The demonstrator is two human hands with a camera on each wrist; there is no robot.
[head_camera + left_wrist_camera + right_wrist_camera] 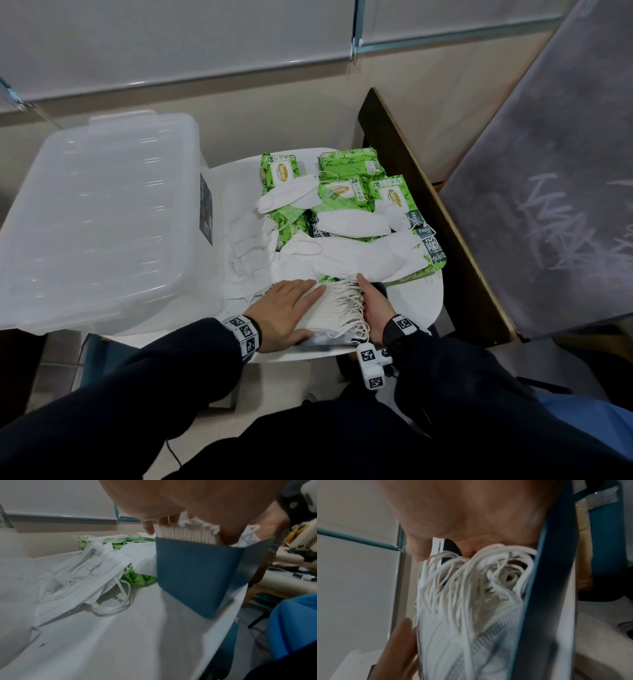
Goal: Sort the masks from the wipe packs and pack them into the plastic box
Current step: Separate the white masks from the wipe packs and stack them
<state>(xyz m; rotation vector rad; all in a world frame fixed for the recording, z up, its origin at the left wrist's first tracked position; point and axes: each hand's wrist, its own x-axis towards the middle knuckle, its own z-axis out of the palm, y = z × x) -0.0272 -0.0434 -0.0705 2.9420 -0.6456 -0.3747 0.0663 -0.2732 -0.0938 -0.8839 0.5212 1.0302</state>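
A stack of white masks (337,301) stands on edge in a small blue box (197,572) at the near edge of the white table (418,301). My left hand (291,308) lies flat on the stack with straight fingers (399,646). My right hand (373,305) grips the stack's right end, where the ear loops (471,581) bunch, with its thumb on top. Green wipe packs (342,192) lie at the back of the table, and loose masks (352,222) are draped over them. The clear plastic box (102,212) stands at the left with its lid on.
More loose masks (246,253) lie tangled between the plastic box and the packs. A dark wooden board (428,205) runs along the table's right side. Beyond it leans a grey panel (548,171). A wall rises close behind the table.
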